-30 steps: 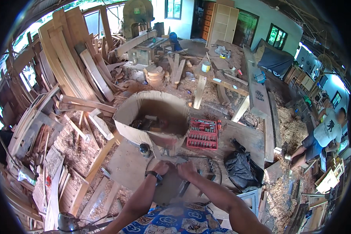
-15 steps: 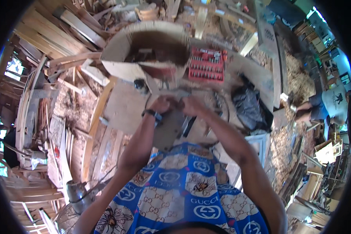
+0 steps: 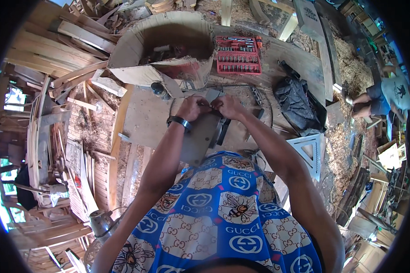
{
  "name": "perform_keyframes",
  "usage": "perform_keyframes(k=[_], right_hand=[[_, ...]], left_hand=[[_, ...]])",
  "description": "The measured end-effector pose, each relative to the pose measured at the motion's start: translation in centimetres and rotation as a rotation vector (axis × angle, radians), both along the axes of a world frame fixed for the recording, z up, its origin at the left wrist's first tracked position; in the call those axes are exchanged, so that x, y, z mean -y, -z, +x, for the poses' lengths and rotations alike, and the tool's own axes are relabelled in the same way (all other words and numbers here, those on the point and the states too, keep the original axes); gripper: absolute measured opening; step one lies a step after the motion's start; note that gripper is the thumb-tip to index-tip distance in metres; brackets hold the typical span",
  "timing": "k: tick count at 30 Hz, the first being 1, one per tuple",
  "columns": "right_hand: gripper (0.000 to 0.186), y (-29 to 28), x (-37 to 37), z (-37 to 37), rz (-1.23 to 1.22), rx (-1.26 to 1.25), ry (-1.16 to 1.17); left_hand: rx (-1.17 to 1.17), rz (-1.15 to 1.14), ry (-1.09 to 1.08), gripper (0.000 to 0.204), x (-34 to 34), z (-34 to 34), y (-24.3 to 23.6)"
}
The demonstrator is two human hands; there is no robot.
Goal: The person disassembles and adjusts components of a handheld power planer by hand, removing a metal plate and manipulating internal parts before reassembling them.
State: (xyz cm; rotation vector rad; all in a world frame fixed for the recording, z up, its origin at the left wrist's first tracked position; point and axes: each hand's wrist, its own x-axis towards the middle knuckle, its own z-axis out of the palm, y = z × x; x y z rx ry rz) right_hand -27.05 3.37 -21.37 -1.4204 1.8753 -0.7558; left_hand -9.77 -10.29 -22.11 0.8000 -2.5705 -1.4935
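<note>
My left hand (image 3: 193, 108), with a dark band on its wrist, is closed in a pinch at the far end of a flat grey plate (image 3: 199, 139) with small holes. Close beside it, my right hand (image 3: 229, 107) is closed with bent fingers at the same end. What the fingertips pinch is hidden. A small grey flat piece (image 3: 212, 94) shows just beyond them. Below my right hand, a dark narrow bar (image 3: 222, 131) lies along the plate's right side.
Beyond my hands stand a cardboard box (image 3: 123, 61) with tools inside and a red socket set (image 3: 238, 68). A dark round-topped object (image 3: 159, 89) is near the box. To the right are a black bag (image 3: 298, 107), a triangular square (image 3: 309, 152) and another person (image 3: 387, 100).
The whole view has shifted, with the box and socket set now higher in it. My hands stay together at the plate's far end, and the small grey piece shows more clearly.
</note>
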Motion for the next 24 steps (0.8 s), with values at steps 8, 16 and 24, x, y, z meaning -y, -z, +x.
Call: perform_keyframes(k=[8, 16, 24], right_hand=[[0.039, 1.6, -0.6, 0.1, -0.047, -0.020, 0.112], [0.033, 1.2, -2.0, 0.9, -0.121, 0.078, 0.221], [0.032, -0.4, -2.4, 1.1, -0.100, 0.090, 0.168]], left_hand=[[-0.083, 0.067, 0.038, 0.040, 0.2, 0.2, 0.8], [-0.156, -0.005, 0.123, 0.036, 0.6, 0.3, 0.7], [-0.052, -0.051, 0.153, 0.052, 1.1, 0.3, 1.2]])
